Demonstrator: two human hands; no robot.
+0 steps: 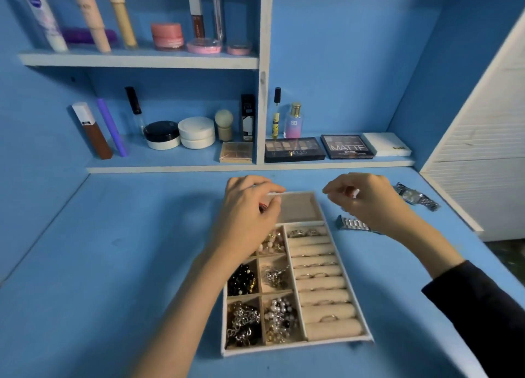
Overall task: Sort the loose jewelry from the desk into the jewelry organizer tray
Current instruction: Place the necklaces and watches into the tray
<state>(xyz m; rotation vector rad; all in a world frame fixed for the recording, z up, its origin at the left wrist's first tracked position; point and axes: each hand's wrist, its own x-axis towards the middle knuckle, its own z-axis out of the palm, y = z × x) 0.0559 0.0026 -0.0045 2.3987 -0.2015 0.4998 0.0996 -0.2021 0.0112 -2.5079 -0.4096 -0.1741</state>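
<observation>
Tray: laid on the desk, under and between the hands.
Left hand: curled over the tray's far-left corner; grip cannot be told.
Right hand: curled right of the tray, over a watch; hold cannot be told.

Person's arms: left hand and right hand bare; a plain dark sleeve covers the right arm from mid-forearm upward.

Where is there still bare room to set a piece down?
Bare: the blue desk left of the beige jewelry organizer tray, and the tray's wide far compartment beside the left hand. Crowded: the small compartments full of beads and chains, and the desk right of the tray, where two silver metal watches lie.
</observation>
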